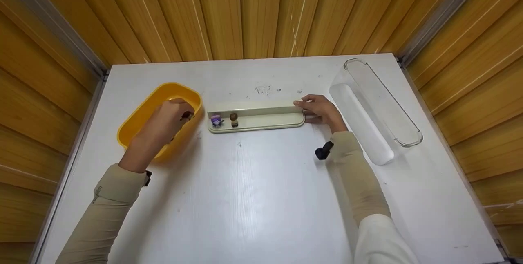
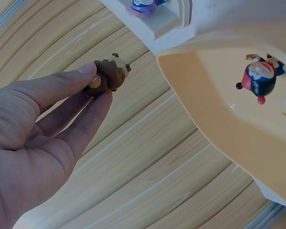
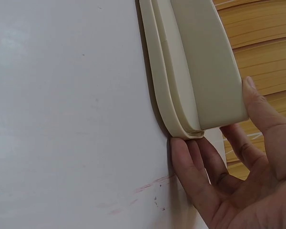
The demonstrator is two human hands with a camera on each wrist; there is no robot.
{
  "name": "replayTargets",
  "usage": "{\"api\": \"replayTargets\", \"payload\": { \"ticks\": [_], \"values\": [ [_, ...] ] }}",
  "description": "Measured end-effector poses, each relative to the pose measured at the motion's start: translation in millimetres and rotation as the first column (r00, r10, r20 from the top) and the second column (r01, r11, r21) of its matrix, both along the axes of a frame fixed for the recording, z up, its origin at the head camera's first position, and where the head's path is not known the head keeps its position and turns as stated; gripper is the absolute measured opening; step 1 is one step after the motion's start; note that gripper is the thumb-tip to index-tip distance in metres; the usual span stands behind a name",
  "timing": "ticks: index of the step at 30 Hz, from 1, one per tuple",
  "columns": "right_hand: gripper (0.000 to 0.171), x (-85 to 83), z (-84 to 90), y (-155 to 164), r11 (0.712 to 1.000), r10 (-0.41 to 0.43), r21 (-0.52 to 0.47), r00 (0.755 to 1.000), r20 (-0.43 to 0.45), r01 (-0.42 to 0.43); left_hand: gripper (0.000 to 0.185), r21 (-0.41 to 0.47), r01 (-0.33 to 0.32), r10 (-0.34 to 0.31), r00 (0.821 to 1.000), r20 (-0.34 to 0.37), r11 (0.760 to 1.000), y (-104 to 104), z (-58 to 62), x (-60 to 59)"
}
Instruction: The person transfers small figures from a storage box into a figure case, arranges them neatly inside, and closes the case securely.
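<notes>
My left hand (image 1: pixel 160 123) is over the yellow bin (image 1: pixel 173 86) and pinches a small brown figurine (image 2: pixel 110 75) between thumb and fingertips. Inside the bin, the left wrist view shows a red and black figurine (image 2: pixel 261 78) among others. A long cream tray (image 1: pixel 271 121) with a raised back wall lies mid-table. At its left end stand a purple figurine (image 1: pixel 216 121) and, a little to the right, a brown-haired figurine (image 1: pixel 234 119). My right hand (image 1: pixel 322 110) holds the tray's right end, thumb at the back wall and fingers against the rounded end.
A clear, long container (image 1: pixel 369 112) with a white base lies slantwise on the right of the white table (image 1: pixel 241 198). Wood-patterned panels (image 1: pixel 261 14) enclose the back and sides.
</notes>
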State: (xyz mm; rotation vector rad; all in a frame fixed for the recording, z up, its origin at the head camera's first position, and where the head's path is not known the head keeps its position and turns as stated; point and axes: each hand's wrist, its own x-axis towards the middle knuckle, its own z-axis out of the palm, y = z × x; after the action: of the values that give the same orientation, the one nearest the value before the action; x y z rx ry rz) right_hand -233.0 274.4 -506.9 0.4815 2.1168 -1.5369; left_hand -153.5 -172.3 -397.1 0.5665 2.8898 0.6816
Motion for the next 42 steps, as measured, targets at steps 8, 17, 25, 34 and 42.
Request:
{"api": "replayTargets", "payload": {
  "ticks": [8, 17, 25, 34, 42],
  "values": [
    [0.062, 0.4, -0.9, 0.3, 1.000, -0.006, -0.014, 1.000, 0.000, 0.006, 0.024, 0.000, 0.033, -0.033, 0.998, -0.047, 0.999, 5.0, -5.2, -1.4],
    [0.058, 0.6, -1.3, -0.9, 1.000, -0.015, -0.027, 1.000, -0.002, 0.014, 0.021, -0.027, 0.076, -0.079, 0.988, -0.136, 0.997, 12.2, -11.0, -1.1],
    [0.055, -0.6, -1.1, -0.9, 1.000, 0.002, -0.027, 1.000, -0.006, -0.002, 0.019, -0.042, 0.088, -0.093, 0.985, -0.143, 0.995, 19.5, -13.3, -0.5],
    [0.053, 0.7, 1.2, -0.2, 0.999, -0.016, -0.028, 1.000, -0.004, 0.016, 0.014, -0.007, 0.145, -0.144, 0.975, -0.169, 0.989, 32.7, -15.7, -2.3],
    [0.055, 1.4, -0.8, -0.2, 0.999, -0.011, -0.032, 1.000, -0.005, 0.011, 0.022, -0.058, 0.147, -0.154, 0.979, -0.134, 0.987, 52.9, -15.1, -4.6]
  ]
}}
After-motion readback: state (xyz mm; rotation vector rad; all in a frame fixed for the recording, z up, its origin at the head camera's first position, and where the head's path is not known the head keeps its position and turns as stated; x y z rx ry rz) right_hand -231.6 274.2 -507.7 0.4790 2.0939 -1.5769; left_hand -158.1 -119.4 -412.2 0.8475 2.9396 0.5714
